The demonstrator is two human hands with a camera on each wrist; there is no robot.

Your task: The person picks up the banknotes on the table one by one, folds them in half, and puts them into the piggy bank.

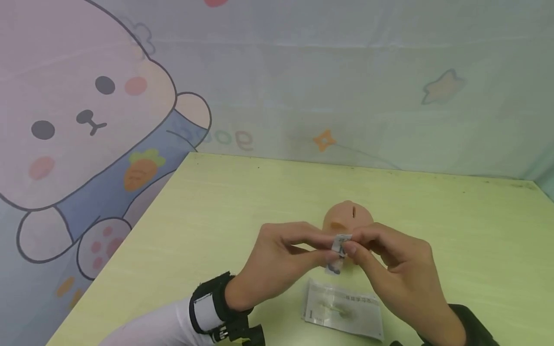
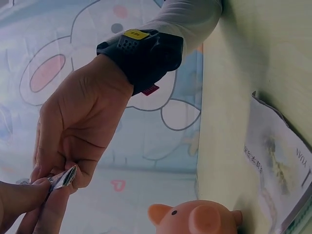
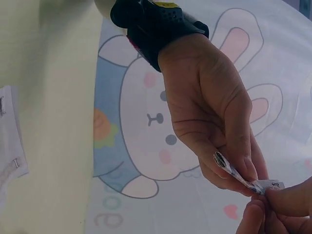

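Note:
Both hands meet over the table and pinch one small white and blue sachet between thumbs and fingertips. My left hand holds its left side and my right hand its right side. The left wrist view has the sachet edge-on, and it also shows in the right wrist view. Just behind the hands, an orange piggy bank with a coin slot stands on the table, and its ears and snout appear in the left wrist view.
A flat clear plastic packet with printed text lies on the pale green table, just below the hands. A cloth backdrop with a cartoon bear hangs behind and to the left of the table.

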